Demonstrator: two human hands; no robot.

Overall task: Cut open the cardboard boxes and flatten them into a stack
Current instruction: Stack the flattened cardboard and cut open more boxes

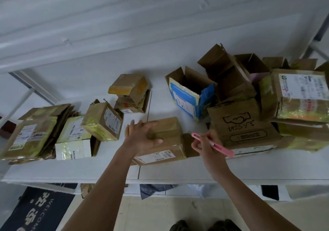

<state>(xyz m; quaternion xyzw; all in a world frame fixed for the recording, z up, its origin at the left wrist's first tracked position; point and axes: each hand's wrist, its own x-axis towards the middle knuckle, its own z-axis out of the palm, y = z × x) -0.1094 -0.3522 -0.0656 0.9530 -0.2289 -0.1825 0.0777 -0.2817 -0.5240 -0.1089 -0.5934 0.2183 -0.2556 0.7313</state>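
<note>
Many cardboard boxes crowd a long white table (178, 173) that runs across the head view in front of a pale wall. Biggest is the heap of opened boxes (267, 97) at the right end, several with flaps standing up, one printed with a drawn handshake and another bearing a large white label. At the left end lies a stack of flattened boxes (35, 134), taped in yellow and labelled, with a small sealed box (103, 122) leaning tilted against its right side. Farther back, near the middle, a blue and white open box (190, 95) stands upright, and two small boxes (130, 93) sit one on the other. Just in front of the person lies a closed brown box (163, 141) with a shipping label on its near side. The left hand (142, 138) rests on top of this box, fingers spread and thumb curled over its upper face. The right hand (206, 145), just right of the box, grips a pink box cutter (213, 144) held slantwise.
</note>
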